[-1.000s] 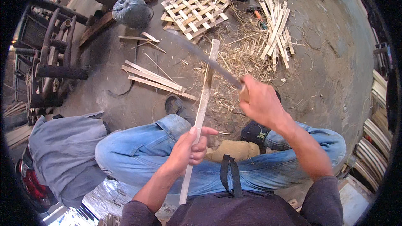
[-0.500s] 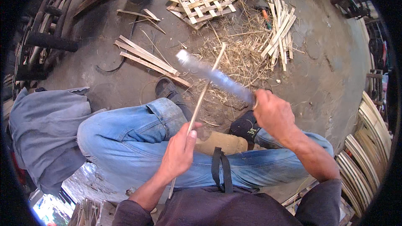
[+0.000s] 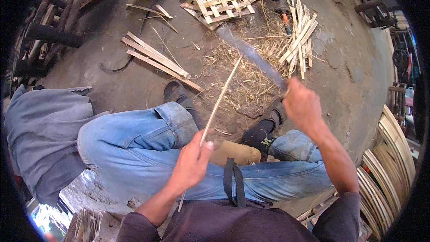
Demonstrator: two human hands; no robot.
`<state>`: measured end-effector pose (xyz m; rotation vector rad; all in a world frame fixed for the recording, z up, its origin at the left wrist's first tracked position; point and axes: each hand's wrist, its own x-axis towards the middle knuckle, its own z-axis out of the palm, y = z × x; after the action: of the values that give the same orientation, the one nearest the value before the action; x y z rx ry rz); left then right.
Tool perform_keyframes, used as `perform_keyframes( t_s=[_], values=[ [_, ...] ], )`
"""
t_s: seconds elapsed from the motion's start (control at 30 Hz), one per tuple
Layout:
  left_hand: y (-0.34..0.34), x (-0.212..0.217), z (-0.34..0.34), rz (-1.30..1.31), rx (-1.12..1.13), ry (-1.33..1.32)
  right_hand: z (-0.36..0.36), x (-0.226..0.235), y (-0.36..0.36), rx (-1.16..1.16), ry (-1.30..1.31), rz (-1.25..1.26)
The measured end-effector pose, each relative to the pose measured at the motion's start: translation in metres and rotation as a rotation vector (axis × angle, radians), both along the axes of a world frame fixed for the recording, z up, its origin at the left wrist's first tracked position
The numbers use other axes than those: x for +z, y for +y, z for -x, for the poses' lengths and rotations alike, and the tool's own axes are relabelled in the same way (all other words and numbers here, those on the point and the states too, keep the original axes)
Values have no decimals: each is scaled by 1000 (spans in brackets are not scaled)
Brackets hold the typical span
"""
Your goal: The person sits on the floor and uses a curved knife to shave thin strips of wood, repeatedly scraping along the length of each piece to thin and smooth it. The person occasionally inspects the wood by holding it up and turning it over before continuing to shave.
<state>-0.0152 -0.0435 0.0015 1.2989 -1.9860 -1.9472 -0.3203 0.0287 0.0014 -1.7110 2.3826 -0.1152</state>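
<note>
Shaving step, we judge: our left hand (image 3: 192, 163) is clamped on a thin bamboo strip (image 3: 221, 98) slanting far over the shavings (image 3: 244, 74). Right hand (image 3: 303, 106) grips a long knife (image 3: 253, 56), raised right of the strip. Next stroke needs blade set on strip.

Thin pale strip (image 3: 222, 94), slanting up from the lap toward the litter; long grey blade (image 3: 253, 56), blurred, angled up-left, crossing just above the strip's tip.
</note>
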Motion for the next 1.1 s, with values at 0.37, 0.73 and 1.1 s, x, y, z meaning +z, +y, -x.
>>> perform_keyframes(
  t_s=[0.37, 0.73, 1.1],
  values=[
    [-6, 3, 1, -766, 132, 109, -53, -14, 20, 125, -176, -32],
    [-1, 8, -3, -863, 137, 88, -48, -2, 21, 309, -247, -58],
    [18, -8, 5, -409, -133, 61, -69, -46, -25, -696, -1438, 306]
  ],
)
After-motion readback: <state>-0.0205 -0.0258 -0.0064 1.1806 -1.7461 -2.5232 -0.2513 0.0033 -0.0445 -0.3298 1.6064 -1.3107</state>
